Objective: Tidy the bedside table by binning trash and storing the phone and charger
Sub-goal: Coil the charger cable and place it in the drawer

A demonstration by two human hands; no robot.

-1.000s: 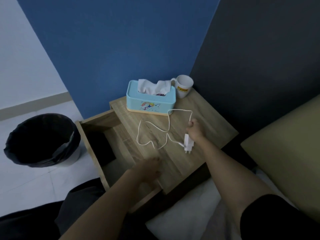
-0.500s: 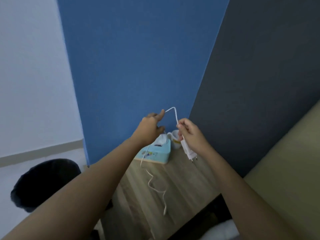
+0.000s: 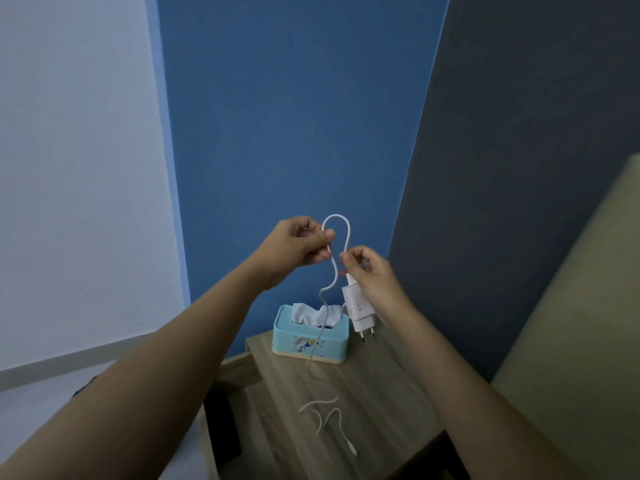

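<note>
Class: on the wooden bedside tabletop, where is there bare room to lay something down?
The wooden bedside table is bare right of the loose white cable end, towards the bed-side edge. The back is crowded by the light-blue tissue box; cable clutters the middle.

No legible text, brand, number or sign was found in the head view. The white plastic charger plug (image 3: 359,308), hanging from the closed fingers of the right hand (image 3: 372,271), bears small grey markings on its flat face, too small and blurred to read. The light blue rectangular tissue box (image 3: 310,337) on the wooden bedside table (image 3: 381,393) carries a coloured cartoon print on its front panel; no lettering can be made out in it. The white charging cable (image 3: 330,271), pinched by the left hand (image 3: 298,245), shows no markings.
</note>
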